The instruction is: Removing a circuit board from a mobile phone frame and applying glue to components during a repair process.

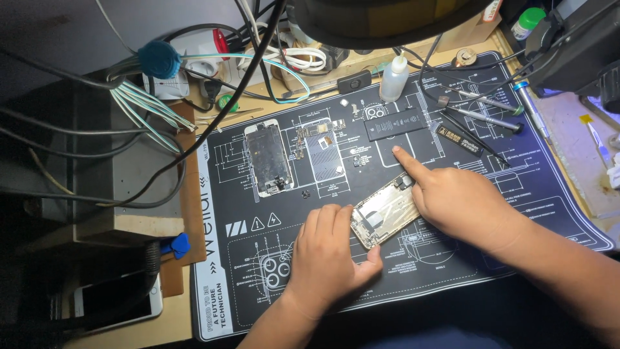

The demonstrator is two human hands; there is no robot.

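Head view: my left fingers lie pressed together and flat, their tips against the 9 o'clock edge of the opened phone housing, with the thumb tucked under its lower corner. My left hand thus braces the shell without truly pinching it. My right hand rests on the housing's 3 o'clock end; its index finger is stretched out alone toward 11 o'clock, tip on the mat, the other fingers curled under, so I cannot tell what they press.

That housing sits tilted near the middle of the dark repair mat. It looks to me light, stiff and thin, with bare parts inside that I judge fragile; the metal rim seems the safest place to take hold, by the long edges, never the innards.

Further out, at 12 o'clock lies a black battery, at 10 o'clock a stripped screen panel, and at 1 o'clock two screwdrivers. A small white bottle stands beyond the battery.
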